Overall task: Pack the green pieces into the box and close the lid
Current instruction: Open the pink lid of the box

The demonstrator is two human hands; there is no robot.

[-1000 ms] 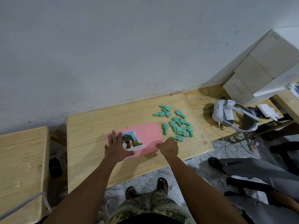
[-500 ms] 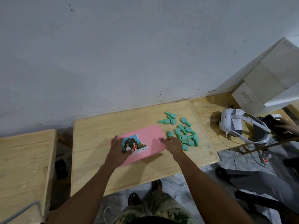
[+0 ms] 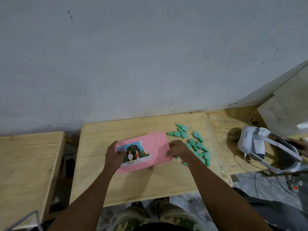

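- Green pieces (image 3: 197,145) lie loose on the tabletop (image 3: 150,184), in a scattered group toward its right edge; a few of them are closer to the far edge, and the nearest ones are partly hidden behind the right hand (image 3: 179,150); none of them is inside anything.
- Pink box (image 3: 150,145) is in the middle of the tabletop, a little turned against its edges; its lid is down; a picture sticker (image 3: 133,153) covers the left part of the lid; whether the box lies flat or is raised a little, I cannot tell.
- Left hand (image 3: 113,155) grasps the left short end of the pink box; the thumb lies on top, at the border of the sticker.
- Right hand grasps the right short end; its fingers are curled around that border, just beside the green pieces.
- White headset (image 3: 246,142) rests on the neighbour tabletop (image 3: 220,130) at the right, well apart from the pink box; its cable hangs over the near edge.
- Another wooden tabletop (image 3: 25,164) stands at the left.
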